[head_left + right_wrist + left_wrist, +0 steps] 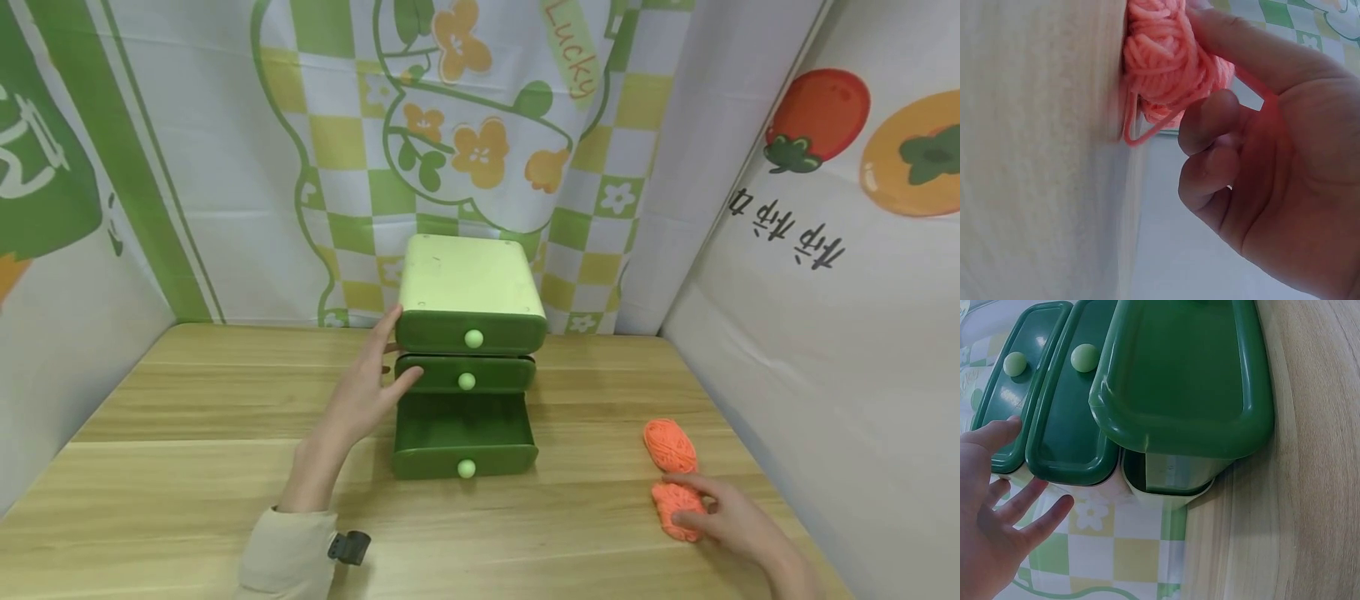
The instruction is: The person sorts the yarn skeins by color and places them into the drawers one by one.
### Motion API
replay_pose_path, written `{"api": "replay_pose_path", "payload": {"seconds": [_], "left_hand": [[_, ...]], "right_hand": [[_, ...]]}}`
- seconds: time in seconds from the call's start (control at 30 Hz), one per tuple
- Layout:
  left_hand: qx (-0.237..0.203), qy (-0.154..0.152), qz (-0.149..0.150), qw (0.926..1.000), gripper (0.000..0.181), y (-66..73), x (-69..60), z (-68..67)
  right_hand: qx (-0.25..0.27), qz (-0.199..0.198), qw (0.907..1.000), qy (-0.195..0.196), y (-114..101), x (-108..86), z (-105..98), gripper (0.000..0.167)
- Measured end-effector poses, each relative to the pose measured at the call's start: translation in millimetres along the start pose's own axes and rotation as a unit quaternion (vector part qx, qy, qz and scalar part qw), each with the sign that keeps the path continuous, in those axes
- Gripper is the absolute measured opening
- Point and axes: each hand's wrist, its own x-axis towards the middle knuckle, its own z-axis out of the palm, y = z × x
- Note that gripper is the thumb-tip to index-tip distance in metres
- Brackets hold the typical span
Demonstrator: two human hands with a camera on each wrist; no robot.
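A small green chest of drawers (472, 279) stands on the table, its bottom drawer (465, 460) pulled out and its two upper drawers pushed in. My left hand (358, 402) is at the chest's left side, fingers spread and thumb near the middle drawer front (438, 375). In the left wrist view those fingers (1050, 515) lie beside the upper drawers. Two orange balls of yarn lie at the right. My right hand (731, 518) holds the nearer ball (675, 504) between thumb and fingers; the farther ball (670, 446) touches it. A loose strand (1147, 134) hangs from the held yarn.
The wooden table (225, 467) carries the chest near its back edge. A patterned curtain (345, 167) hangs right behind it. White printed cloth (847, 350) closes off the right side, close to the yarn, and another sheet hangs at the left.
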Motion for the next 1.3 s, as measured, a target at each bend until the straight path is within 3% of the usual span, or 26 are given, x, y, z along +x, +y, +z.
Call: {"api": "replay_pose_path", "payload": {"seconds": [0.1, 0.33, 0.63, 1.13, 1.3], "left_hand": [[0.001, 0.000, -0.001, 1.0000, 0.089, 0.0, 0.3, 0.2], [-0.002, -0.001, -0.002, 1.0000, 0.089, 0.4, 0.4, 0.7], [-0.005, -0.003, -0.005, 1.0000, 0.090, 1.8, -0.8, 0.5], [-0.015, -0.002, -0.004, 0.9999, 0.090, 1.6, 0.3, 0.4], [-0.013, -0.001, 0.000, 0.9999, 0.089, 0.3, 1.0, 1.3]], "right_hand": [[-0.004, -0.011, 0.9999, 0.000, 0.7, -0.6, -0.4, 0.057], [0.039, -0.026, 0.9989, 0.002, 0.3, -1.5, -0.2, 0.057], [0.005, 0.004, 0.9997, 0.026, -5.2, -0.9, 0.6, 0.059], [-0.024, -0.056, 0.9952, 0.077, -18.9, 5.9, 0.4, 0.054], [-0.034, -0.058, 0.9952, 0.071, -30.2, 11.0, -1.0, 0.053]]}}
